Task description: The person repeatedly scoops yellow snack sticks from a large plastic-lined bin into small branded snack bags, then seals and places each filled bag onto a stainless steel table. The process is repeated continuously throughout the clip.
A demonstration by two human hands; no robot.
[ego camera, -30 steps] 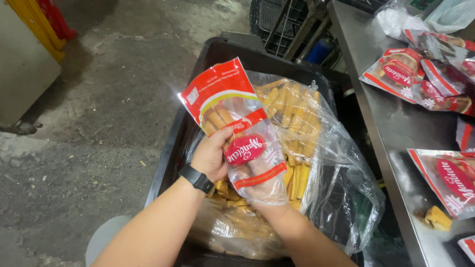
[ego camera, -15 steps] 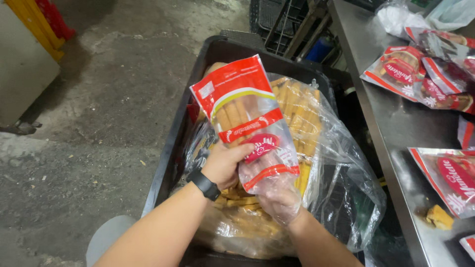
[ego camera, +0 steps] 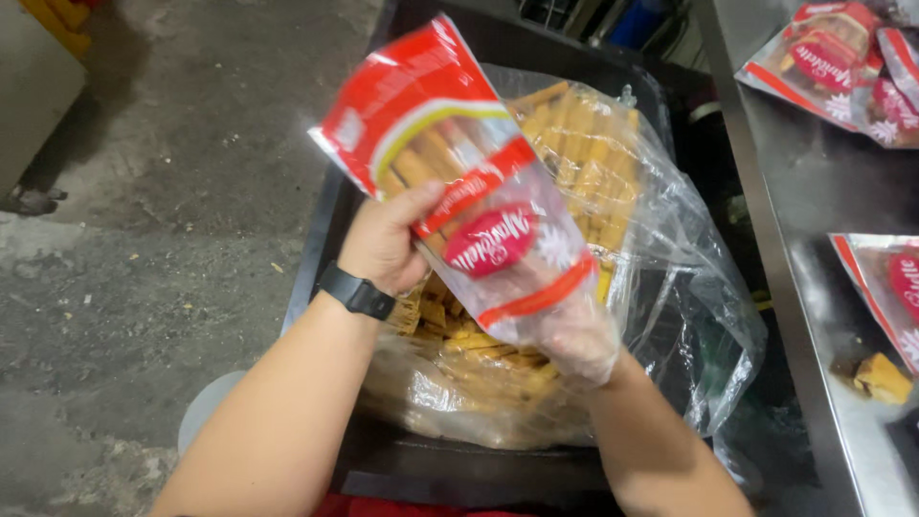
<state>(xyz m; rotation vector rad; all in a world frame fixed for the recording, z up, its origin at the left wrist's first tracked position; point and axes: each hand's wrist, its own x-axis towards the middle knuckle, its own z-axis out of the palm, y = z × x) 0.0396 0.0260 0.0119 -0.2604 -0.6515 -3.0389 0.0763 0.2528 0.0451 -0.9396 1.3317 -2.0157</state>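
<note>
- Since a second ago the red-and-clear packet (ego camera: 469,182) has risen and tilted, its red top now pointing up-left, over the big clear bag of biscuit sticks (ego camera: 574,191).
- The right hand (ego camera: 579,340), which wears a thin clear glove, has slid into the packet's open lower end; how far its fingers are spread I cannot tell through the film.
- The left hand (ego camera: 388,239) is closed on the packet's left edge, thumb across the front, with a black wristband (ego camera: 356,290) on that wrist.
- This looks like filling under way: some sticks already show inside the packet.
- Count: one packet in hand, one bulk bag in one black bin (ego camera: 325,239).
- On the metal surface (ego camera: 814,191) at the right, at least three more packets (ego camera: 814,62) lie, partly cut off, and one loose biscuit piece (ego camera: 881,376).
</note>
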